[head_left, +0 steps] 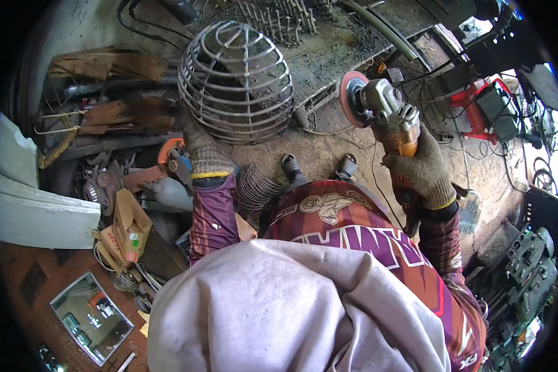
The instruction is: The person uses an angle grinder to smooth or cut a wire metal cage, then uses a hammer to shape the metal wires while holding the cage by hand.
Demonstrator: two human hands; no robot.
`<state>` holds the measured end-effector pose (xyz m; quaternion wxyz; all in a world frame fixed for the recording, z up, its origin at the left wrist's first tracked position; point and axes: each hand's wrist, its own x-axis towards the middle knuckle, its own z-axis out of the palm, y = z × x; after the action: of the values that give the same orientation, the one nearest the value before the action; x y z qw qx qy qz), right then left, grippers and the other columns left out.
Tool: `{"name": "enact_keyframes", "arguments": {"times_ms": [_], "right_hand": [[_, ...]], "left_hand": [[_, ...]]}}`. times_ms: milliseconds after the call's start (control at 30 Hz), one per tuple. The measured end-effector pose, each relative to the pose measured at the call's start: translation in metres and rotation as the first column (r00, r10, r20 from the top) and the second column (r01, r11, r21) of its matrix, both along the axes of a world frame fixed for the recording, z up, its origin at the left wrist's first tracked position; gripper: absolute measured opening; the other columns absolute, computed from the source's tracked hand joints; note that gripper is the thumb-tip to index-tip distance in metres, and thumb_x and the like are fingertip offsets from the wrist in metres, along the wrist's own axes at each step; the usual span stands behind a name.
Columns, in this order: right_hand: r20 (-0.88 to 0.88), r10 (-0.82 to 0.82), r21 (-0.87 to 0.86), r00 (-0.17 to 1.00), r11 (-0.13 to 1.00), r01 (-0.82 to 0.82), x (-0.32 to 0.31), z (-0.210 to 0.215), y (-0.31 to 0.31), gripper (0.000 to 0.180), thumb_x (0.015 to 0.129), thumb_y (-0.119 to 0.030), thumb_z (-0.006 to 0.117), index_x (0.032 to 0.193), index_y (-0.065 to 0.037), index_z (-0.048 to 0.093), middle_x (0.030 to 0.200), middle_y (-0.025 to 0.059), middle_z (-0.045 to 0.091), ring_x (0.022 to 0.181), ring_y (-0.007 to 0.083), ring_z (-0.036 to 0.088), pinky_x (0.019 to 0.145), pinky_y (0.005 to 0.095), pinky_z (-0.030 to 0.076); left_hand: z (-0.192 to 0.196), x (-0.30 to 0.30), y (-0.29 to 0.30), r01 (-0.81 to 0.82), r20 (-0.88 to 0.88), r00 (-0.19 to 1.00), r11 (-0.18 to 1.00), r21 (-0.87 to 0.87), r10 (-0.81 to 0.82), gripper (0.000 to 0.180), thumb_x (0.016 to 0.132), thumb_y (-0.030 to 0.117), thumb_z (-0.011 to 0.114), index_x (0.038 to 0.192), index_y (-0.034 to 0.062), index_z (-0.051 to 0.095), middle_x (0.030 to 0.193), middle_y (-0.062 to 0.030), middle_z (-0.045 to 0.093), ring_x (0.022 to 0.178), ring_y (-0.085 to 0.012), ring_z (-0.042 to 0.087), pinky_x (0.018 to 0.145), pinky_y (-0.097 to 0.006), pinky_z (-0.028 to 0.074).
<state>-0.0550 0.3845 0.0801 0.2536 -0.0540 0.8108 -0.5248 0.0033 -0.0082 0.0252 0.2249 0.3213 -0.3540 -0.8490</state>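
Fingers (199,144) of my gloved left hand (206,155) gripped the round wire cage (235,80) at upper centre, while my right hand (423,168) clamped the angle grinder (384,115) just right of it.

The person wears a maroon long-sleeved jersey (353,229) with orange and pink panels, large white lettering across the chest and a pale emblem above it. A grey-lilac cloth (291,310) drapes over head and shoulders. The left hand (208,155) and right hand (425,170) are in knitted grey-brown work gloves with yellow-edged cuffs. Dark sandals (319,166) are on the feet.
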Motion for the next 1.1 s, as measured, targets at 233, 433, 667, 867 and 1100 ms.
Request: {"name": "enact_keyframes", "arguments": {"times_ms": [233,433,667,867,1100], "right_hand": [[0.081,-0.163,-0.159,0.983,0.972,0.174,0.004,-0.016,0.035,0.059,0.071,-0.004,0.080,0.126,-0.002,0.058,0.107,0.0072,0.069,0.091,0.0159,0.066,0.082,0.0325,0.055],[0.042,-0.191,-0.166,0.981,0.967,0.195,0.009,-0.030,0.066,0.066,0.070,-0.015,0.084,0.129,-0.003,0.057,0.113,0.0093,0.069,0.097,0.0187,0.067,0.087,0.0347,0.054],[0.048,-0.218,-0.227,0.975,0.948,0.223,0.007,-0.030,0.090,0.058,0.072,-0.006,0.081,0.125,-0.002,0.057,0.108,0.0083,0.069,0.092,0.0179,0.067,0.082,0.0337,0.056],[0.031,-0.194,-0.276,0.980,0.941,0.195,-0.010,-0.036,0.103,0.063,0.073,-0.011,0.082,0.130,-0.003,0.056,0.110,0.0084,0.069,0.093,0.0178,0.067,0.084,0.0337,0.056],[0.050,-0.198,-0.345,0.979,0.916,0.203,-0.035,-0.042,0.123,0.061,0.074,-0.007,0.081,0.129,-0.002,0.056,0.110,0.0078,0.068,0.094,0.0167,0.066,0.085,0.0327,0.055]], "left_hand": [[0.053,-0.076,0.034,0.127,0.202,0.974,0.984,-0.127,-0.100,0.075,0.094,0.070,0.052,0.148,0.0185,0.051,0.150,-0.0108,0.053,0.134,-0.0362,0.053,0.108,-0.057,0.047],[0.032,-0.092,0.045,0.117,0.240,0.967,0.985,-0.127,-0.084,0.075,0.094,0.072,0.048,0.148,0.0188,0.052,0.152,-0.0100,0.052,0.133,-0.0361,0.054,0.106,-0.061,0.047],[0.013,-0.090,0.048,0.030,0.211,0.977,0.972,-0.232,0.020,0.072,0.094,0.066,0.057,0.148,0.0180,0.052,0.150,-0.0095,0.053,0.131,-0.0341,0.056,0.105,-0.059,0.048],[0.002,-0.069,0.035,0.103,0.241,0.970,0.949,-0.297,-0.030,0.065,0.100,0.058,0.053,0.148,0.0132,0.050,0.149,-0.0090,0.054,0.128,-0.0302,0.059,0.102,-0.050,0.054],[0.011,-0.023,0.075,-0.183,0.270,0.894,0.842,-0.508,0.357,0.053,0.100,0.041,0.063,0.139,0.0067,0.053,0.129,-0.0116,0.061,0.116,-0.0243,0.062,0.094,-0.038,0.056]]}}
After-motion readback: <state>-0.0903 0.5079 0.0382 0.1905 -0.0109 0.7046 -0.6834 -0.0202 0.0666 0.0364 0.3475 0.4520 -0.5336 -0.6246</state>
